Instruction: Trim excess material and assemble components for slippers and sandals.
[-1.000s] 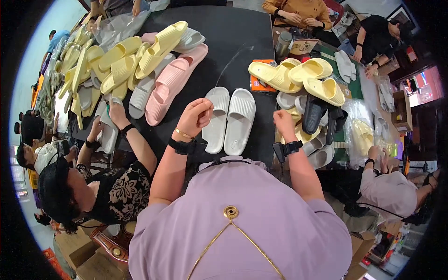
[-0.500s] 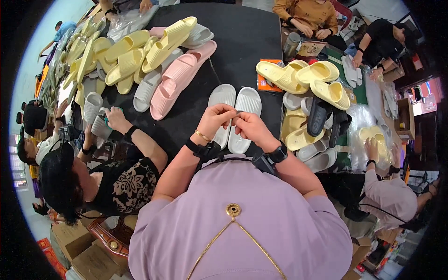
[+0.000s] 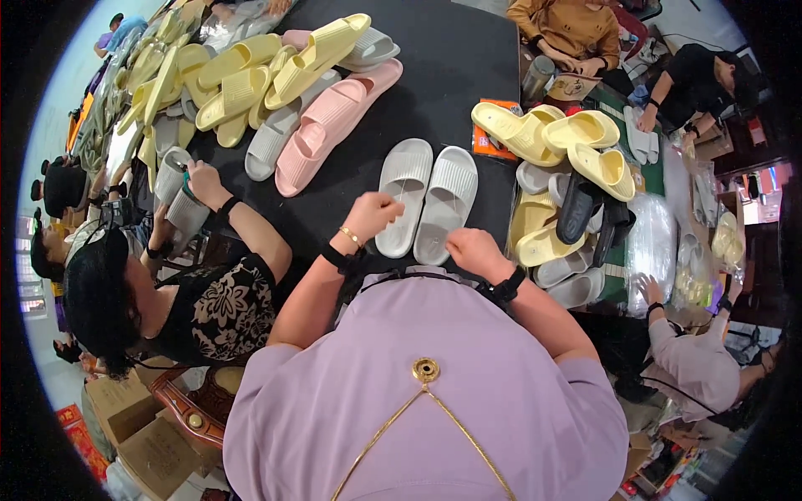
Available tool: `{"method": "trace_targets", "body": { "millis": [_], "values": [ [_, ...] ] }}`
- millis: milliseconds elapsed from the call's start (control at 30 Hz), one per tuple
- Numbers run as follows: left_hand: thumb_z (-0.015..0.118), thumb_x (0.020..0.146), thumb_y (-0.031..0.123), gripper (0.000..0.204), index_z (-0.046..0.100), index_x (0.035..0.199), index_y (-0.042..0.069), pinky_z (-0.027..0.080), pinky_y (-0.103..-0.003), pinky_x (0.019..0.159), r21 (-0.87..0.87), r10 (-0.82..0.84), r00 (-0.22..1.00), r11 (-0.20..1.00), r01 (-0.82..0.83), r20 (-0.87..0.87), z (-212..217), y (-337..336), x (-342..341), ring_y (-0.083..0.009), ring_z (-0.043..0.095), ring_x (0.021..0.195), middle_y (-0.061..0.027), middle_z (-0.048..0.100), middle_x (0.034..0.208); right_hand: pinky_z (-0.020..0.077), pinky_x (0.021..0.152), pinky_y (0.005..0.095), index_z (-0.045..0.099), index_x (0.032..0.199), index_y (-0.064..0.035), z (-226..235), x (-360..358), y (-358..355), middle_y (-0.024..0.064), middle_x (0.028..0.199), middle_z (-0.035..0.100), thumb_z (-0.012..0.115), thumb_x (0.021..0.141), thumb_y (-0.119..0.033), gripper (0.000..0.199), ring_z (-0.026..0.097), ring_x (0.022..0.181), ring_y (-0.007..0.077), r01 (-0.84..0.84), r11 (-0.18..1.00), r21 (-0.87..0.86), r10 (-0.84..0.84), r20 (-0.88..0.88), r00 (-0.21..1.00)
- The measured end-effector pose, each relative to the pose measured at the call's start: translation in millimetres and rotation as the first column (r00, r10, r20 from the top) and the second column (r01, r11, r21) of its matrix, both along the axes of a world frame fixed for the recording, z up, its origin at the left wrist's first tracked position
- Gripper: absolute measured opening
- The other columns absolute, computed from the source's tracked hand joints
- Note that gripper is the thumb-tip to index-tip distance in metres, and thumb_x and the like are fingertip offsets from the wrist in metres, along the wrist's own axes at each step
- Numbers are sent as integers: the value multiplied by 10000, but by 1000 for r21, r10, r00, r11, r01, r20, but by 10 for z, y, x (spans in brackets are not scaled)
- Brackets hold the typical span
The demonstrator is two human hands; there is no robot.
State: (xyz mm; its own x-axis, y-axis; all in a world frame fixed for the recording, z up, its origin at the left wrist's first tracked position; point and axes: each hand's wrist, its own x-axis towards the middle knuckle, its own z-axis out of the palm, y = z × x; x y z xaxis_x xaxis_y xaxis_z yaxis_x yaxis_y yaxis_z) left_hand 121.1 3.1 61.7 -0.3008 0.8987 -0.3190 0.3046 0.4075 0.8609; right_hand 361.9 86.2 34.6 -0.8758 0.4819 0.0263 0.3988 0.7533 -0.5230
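A pair of light grey slide slippers lies side by side on the black table in front of me, toes pointing away: the left slipper (image 3: 405, 163) and the right slipper (image 3: 457, 171). Thin, pale thread-like lines show faintly over both. My left hand (image 3: 373, 215) is closed at the left slipper's outer edge, fingertips pinched. At the right slipper's heel, my right hand (image 3: 476, 250) has its thumb and fingers pressed together. Anything pinched in either hand is too small to make out.
Left of the pair lie a pink slipper pair (image 3: 334, 121) and a heap of yellow slippers (image 3: 238, 96). More yellow, grey and black slippers (image 3: 585, 129) are piled at the right. A person (image 3: 221, 309) close at my left handles a grey slipper (image 3: 185, 213). Others work around the table (image 3: 443, 67).
My hands were together over the slippers, fingertips meeting. They have moved apart, left hand to the left and right hand right and nearer me, uncovering the slippers. The view has shifted slightly.
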Motion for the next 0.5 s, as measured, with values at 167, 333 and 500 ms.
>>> {"method": "trace_targets", "body": {
  "millis": [167,333,500],
  "values": [
    [591,703,255,261,688,726,14,512,-352,632,-173,-248,943,962,212,-222,-376,-269,6,-282,642,632,-171,640,672,501,621,456,616,705,-43,-288,73,-50,179,693,616,538,777,-220,206,613,674,362,-128,985,-114,153,247,957],
    [607,712,274,284,683,740,1,514,-322,603,-289,-390,865,908,304,-315,-611,-335,-39,-223,646,590,-145,641,634,499,626,461,619,687,-40,-276,18,-44,187,683,613,536,775,-225,222,613,679,364,-137,983,-121,167,285,944],
    [600,727,258,276,675,715,-7,510,-327,594,-120,-85,956,991,53,-281,-681,-179,-5,-220,643,576,-145,637,628,489,613,463,600,680,-28,-295,-104,20,179,684,606,536,772,-200,206,602,665,364,-49,998,-47,58,204,977]
  ]
}}
